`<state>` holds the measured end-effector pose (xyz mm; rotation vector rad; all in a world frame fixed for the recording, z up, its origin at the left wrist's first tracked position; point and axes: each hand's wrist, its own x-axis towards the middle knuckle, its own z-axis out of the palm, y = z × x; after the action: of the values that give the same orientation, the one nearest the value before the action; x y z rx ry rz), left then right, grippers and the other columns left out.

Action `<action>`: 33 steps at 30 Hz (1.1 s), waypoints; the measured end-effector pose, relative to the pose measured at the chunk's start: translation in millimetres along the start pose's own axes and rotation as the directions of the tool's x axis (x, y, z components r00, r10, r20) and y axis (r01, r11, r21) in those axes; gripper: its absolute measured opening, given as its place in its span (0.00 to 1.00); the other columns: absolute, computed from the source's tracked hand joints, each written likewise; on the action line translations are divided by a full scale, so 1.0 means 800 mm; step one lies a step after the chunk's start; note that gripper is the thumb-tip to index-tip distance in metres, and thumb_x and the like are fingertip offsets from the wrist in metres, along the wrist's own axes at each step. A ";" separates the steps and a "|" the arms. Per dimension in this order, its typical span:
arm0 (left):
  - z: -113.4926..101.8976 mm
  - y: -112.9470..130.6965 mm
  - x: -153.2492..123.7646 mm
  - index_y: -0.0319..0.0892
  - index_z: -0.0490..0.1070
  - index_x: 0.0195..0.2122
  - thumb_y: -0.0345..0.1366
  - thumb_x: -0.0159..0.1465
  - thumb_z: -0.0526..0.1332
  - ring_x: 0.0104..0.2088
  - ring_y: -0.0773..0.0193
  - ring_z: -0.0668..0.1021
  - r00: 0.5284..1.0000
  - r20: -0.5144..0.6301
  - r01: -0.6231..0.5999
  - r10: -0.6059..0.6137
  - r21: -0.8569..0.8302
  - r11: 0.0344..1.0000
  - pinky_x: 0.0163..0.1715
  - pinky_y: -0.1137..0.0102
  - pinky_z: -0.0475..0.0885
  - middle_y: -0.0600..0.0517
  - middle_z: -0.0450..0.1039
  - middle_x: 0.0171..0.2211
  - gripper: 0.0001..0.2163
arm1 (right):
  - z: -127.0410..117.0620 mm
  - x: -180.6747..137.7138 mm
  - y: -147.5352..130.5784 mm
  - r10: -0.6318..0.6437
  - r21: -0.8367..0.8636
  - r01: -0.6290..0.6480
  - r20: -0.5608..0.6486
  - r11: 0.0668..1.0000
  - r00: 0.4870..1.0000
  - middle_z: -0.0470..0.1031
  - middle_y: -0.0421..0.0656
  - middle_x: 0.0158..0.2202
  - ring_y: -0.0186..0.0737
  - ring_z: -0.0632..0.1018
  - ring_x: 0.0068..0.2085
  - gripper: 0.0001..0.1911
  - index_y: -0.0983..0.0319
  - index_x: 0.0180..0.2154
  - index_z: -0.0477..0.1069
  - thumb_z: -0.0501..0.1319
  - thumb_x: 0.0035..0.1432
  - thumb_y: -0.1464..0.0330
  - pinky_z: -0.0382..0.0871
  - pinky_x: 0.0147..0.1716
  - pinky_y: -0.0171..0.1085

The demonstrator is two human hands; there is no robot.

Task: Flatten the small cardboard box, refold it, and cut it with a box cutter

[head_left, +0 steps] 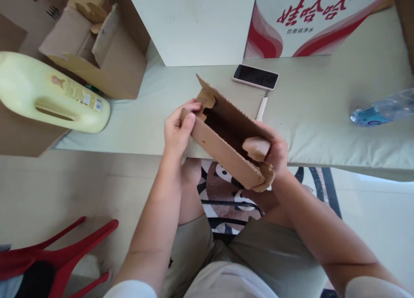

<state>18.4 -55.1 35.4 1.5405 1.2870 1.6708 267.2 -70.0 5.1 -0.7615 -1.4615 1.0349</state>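
Note:
I hold a small brown cardboard box [223,149] in the air over the near edge of the pale table [323,117]. The box is open on top and half folded, with flaps sticking up at both ends. My left hand [177,127] pinches its left end flap between thumb and fingers. My right hand [274,151] grips the right end, with the thumb pressed over a folded tab. The inside of the box looks dark and empty.
A phone [255,76] and a white-handled tool [261,108] lie just beyond the box. A yellow jug [48,95] rests on cardboard boxes [106,52] at left. A red-and-white carton [307,22] stands at the back, a water bottle [384,110] at right, a red stool [64,255] at lower left.

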 end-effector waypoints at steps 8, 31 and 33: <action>0.036 -0.019 0.023 0.51 0.82 0.43 0.53 0.61 0.67 0.63 0.44 0.72 0.991 0.127 -0.041 0.034 0.053 0.998 0.68 0.46 0.59 0.50 0.75 0.56 0.15 | -0.029 -0.021 -0.011 0.067 -0.014 -0.066 0.079 0.998 0.995 0.70 0.43 0.65 0.55 0.70 0.66 0.16 0.52 0.50 0.76 0.59 0.66 0.54 0.64 0.65 0.58; 0.045 0.000 0.005 0.44 0.75 0.31 0.54 0.60 0.62 0.56 0.46 0.78 0.910 0.053 0.383 -0.412 -0.488 0.784 0.59 0.50 0.71 0.45 0.81 0.45 0.17 | -0.022 -0.034 -0.016 -0.258 -0.136 0.294 0.234 0.946 0.937 0.59 0.47 0.69 0.62 0.61 0.70 0.46 0.47 0.61 0.61 0.72 0.43 0.42 0.56 0.68 0.64; 0.045 0.007 0.004 0.45 0.64 0.20 0.50 0.62 0.60 0.56 0.49 0.78 0.927 0.029 0.333 -0.374 -0.522 0.786 0.60 0.51 0.71 0.47 0.80 0.48 0.19 | -0.017 -0.035 -0.018 -0.262 -0.124 0.294 0.223 0.948 0.939 0.60 0.49 0.69 0.60 0.62 0.70 0.45 0.48 0.63 0.58 0.71 0.48 0.46 0.57 0.68 0.63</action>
<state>53.1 -44.7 38.4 0.8584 0.9672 1.6546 286.3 -98.3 6.6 -0.5468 -1.7865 0.8046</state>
